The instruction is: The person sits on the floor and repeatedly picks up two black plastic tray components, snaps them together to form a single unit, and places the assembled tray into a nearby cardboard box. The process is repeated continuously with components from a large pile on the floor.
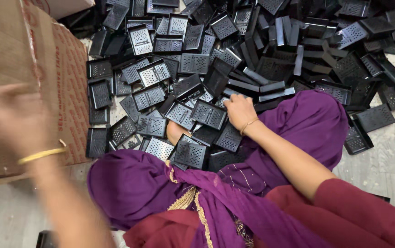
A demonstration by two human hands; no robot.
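Observation:
A big heap of black perforated plastic trays (252,50) covers the floor in front of me. My right hand (238,110) rests palm down on the near edge of the heap, fingers on one black tray (208,115), a thin gold bangle at the wrist. My left hand (11,117) is blurred with motion at the left, over the side of a brown cardboard box (27,59), also with a gold bangle. Whether it holds anything is lost in the blur. My knees in purple cloth (128,183) sit among the trays, and a bare toe (175,131) shows between them.
The cardboard box stands at the left edge, its printed side facing the heap. Pale tiled floor (390,160) shows at the right and lower left, with a few stray trays (375,117) lying apart from the pile.

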